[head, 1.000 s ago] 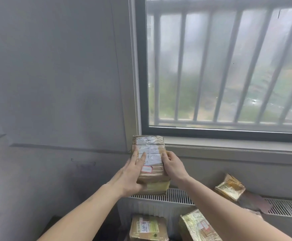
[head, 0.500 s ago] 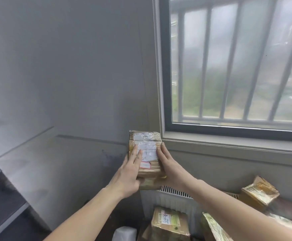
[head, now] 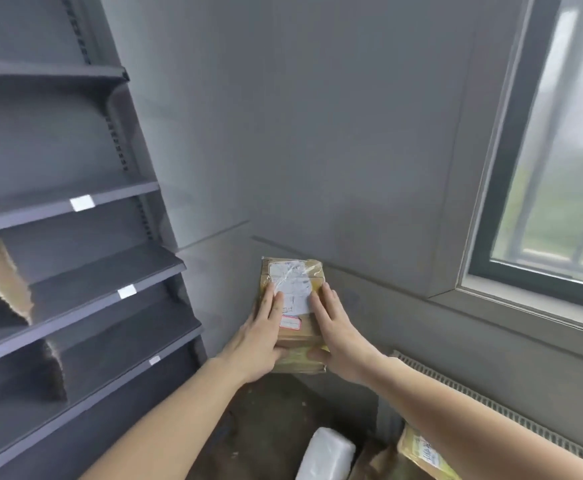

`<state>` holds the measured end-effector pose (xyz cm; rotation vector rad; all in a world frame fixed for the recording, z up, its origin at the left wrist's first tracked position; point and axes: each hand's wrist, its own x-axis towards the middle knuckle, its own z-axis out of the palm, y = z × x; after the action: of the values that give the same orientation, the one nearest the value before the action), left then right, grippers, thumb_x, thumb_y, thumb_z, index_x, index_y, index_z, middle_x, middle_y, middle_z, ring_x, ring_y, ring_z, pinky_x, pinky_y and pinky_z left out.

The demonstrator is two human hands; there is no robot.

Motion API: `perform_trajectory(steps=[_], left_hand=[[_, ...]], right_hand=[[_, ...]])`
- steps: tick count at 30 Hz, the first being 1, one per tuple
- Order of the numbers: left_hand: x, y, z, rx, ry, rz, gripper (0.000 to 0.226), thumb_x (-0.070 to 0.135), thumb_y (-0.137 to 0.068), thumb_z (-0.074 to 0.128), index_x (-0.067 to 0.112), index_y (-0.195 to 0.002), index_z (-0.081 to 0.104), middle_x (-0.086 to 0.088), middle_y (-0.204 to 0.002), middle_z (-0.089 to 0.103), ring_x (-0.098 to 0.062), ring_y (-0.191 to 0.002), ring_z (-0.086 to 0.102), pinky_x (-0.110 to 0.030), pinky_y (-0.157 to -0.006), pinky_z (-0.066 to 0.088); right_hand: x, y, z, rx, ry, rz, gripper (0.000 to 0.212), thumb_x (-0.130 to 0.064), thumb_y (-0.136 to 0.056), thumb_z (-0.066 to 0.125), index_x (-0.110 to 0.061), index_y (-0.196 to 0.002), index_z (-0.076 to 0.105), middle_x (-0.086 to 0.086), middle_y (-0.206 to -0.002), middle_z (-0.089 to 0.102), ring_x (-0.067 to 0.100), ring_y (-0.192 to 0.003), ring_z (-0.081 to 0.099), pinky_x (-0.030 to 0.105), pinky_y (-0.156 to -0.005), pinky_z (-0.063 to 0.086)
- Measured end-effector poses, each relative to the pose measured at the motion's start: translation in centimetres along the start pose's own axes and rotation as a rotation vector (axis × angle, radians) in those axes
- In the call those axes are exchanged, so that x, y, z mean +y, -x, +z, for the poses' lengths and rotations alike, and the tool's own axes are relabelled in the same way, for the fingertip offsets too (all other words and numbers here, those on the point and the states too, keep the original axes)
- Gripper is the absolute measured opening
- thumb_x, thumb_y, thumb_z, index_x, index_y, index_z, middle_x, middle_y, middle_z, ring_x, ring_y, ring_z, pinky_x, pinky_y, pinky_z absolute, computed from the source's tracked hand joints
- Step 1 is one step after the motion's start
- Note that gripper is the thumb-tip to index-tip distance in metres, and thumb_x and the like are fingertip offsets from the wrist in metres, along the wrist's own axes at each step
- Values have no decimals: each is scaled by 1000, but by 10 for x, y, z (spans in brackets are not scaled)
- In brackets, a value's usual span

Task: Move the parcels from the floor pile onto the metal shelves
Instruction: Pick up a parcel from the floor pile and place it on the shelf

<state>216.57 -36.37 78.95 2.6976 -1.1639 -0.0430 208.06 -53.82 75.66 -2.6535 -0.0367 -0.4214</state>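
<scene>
Grey corner, window at 2 o'clock. The brown parcel (head: 292, 313) is carried at centre, long axis pointing away — left hand (head: 260, 336) and right hand (head: 335, 336) clamp its sides, fingers on top, thumbs under. The metal shelves (head: 75, 268) lie at 9 o'clock, nearer the left hand — likely swing left.

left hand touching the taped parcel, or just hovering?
Touching. The head view shows the left hand with fingers laid flat on the taped parcel and thumb under its near edge; the right hand holds the other side.
</scene>
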Motion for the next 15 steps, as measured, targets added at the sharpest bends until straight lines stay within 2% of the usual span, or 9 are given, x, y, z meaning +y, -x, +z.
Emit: perform_trajectory(steps=[3, 10, 13, 15], left_hand=[[-45, 34, -16, 17, 9, -85, 101, 38, -95, 61, 19, -154, -18, 10, -155, -37, -24, -151, 6, -44, -118, 27], [-138, 128, -44, 68, 77, -245, 99, 37, -95, 60, 23, -155, -18, 11, -157, -35, -25, -150, 17, -43, -115, 31], [-170, 167, -52, 103, 96, -316, 98, 37, -96, 59, 22, -155, -17, 10, -157, -35, -26, -148, 22, -41, -113, 34], [-191, 191, -56, 123, 99, -356, 97, 36, -96, 59, 21, -155, -17, 10, -157, -35, -27, -146, 27, -41, -111, 36]], right_hand=[[-45, -25, 19, -77, 12, -70, 109, -20, -90, 69, -19, -153, -21, 3, -155, -37, 23, -145, -27, 29, -117, 2], [-157, -64, 72, -197, 35, -210, 110, -26, -91, 68, -26, -152, -23, -3, -154, -40, 17, -144, -29, 25, -114, 0], [-204, -72, 95, -225, 59, -248, 108, -24, -91, 69, -29, -153, -20, -3, -154, -39, 22, -148, -21, 33, -122, 15], [-232, -75, 109, -250, 56, -269, 106, -20, -92, 67, -28, -154, -18, 0, -155, -38, 25, -151, -7, 28, -117, 24]])
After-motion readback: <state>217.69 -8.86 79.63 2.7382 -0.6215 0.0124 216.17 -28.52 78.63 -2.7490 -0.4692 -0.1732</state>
